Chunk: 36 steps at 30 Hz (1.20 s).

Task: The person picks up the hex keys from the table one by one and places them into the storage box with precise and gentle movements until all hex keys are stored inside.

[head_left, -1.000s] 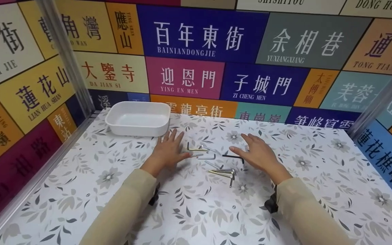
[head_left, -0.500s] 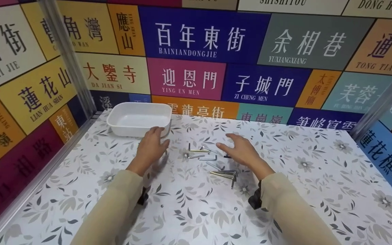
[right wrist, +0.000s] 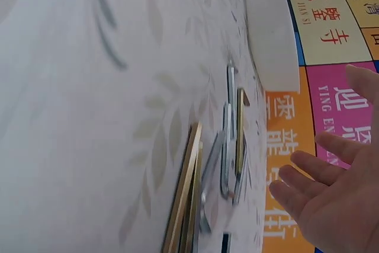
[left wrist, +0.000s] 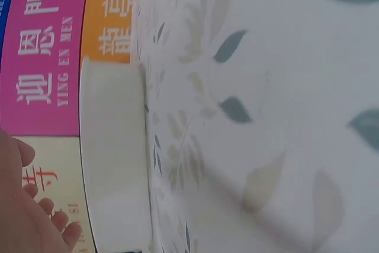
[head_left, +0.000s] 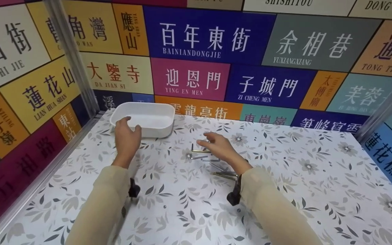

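A white plastic container (head_left: 157, 131) stands at the back left of the table. My left hand (head_left: 127, 137) is over its near left side with fingers loosely bent; the left wrist view shows the fingers above the container's wall (left wrist: 115, 158). Whether they touch the rim I cannot tell. Several L-shaped hex keys lie loose mid-table, among them a brass-coloured one (right wrist: 240, 134) and a silver one (head_left: 199, 157). Nearer me is a small bunch of hex keys (head_left: 222, 175), partly hidden by my right wrist. My right hand (head_left: 224, 148) hovers over the keys, fingers spread and holding nothing.
A pale tablecloth with a leaf pattern (head_left: 182, 211) covers the table. Behind it rises a wall of coloured sign panels (head_left: 202, 34). Clear upright edge strips (head_left: 75, 58) stand at the back corners.
My left hand has moved left from beside the hex keys to the container. The right hand has moved left over the keys. The container and keys have stayed in place.
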Available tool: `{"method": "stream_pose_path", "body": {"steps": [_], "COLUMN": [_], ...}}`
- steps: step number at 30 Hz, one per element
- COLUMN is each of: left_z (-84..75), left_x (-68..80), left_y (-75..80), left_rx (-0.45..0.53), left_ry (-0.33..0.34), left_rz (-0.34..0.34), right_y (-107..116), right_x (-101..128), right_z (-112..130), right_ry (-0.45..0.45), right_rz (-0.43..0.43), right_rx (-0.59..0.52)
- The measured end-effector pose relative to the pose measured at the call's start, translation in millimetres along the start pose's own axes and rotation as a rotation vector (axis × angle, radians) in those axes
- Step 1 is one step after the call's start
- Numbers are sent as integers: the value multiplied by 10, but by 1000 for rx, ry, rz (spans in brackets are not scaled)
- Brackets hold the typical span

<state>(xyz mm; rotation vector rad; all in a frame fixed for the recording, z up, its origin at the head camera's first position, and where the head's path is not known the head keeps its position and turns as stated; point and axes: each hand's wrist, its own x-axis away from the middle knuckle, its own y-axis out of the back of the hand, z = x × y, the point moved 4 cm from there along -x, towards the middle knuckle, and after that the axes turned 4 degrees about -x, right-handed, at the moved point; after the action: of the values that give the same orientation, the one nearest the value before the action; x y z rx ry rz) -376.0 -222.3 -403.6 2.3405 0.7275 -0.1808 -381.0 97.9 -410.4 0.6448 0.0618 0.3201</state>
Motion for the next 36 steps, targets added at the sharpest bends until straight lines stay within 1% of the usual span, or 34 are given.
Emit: {"method": "stream_pose_path", "body": {"steps": [2, 4, 7, 9, 11, 16, 19, 22, 27, 28, 32, 34, 36], "left_z": [56, 122, 232, 300, 354, 452, 486, 515, 587, 594, 613, 617, 618], "left_x": [-63, -120, -186, -223, -258, -344, -392, -423, -456, -462, -491, -508, -524], "left_y": [41, 72, 104, 115, 125, 120, 122, 149, 169, 164, 105, 69, 36], "left_rx": [8, 18, 36, 58, 92, 189, 226, 239, 200, 199, 225, 247, 261], "left_ry": [50, 101, 168, 200, 217, 280, 314, 328, 344, 343, 337, 322, 311], "left_rz": [-25, -37, -36, -20, -6, 67, 112, 134, 162, 168, 194, 195, 186], "right_y": [-68, -136, -249, -323, -397, -575, -674, -759, -871, -887, -936, -942, -945], "right_x": [-45, -91, -172, -228, -290, -443, -529, -607, -727, -752, -832, -853, -870], "right_z": [31, 64, 103, 129, 158, 258, 313, 346, 348, 346, 367, 391, 417], "right_ry": [-8, -21, -37, -55, -74, -137, -153, -146, -142, -146, -162, -165, -163], "right_rz": [5, 8, 17, 25, 32, 56, 77, 85, 76, 65, 24, 15, 23], "right_rx": [-60, -127, -225, -288, -353, -509, -570, -606, -617, -623, -707, -717, -716]}}
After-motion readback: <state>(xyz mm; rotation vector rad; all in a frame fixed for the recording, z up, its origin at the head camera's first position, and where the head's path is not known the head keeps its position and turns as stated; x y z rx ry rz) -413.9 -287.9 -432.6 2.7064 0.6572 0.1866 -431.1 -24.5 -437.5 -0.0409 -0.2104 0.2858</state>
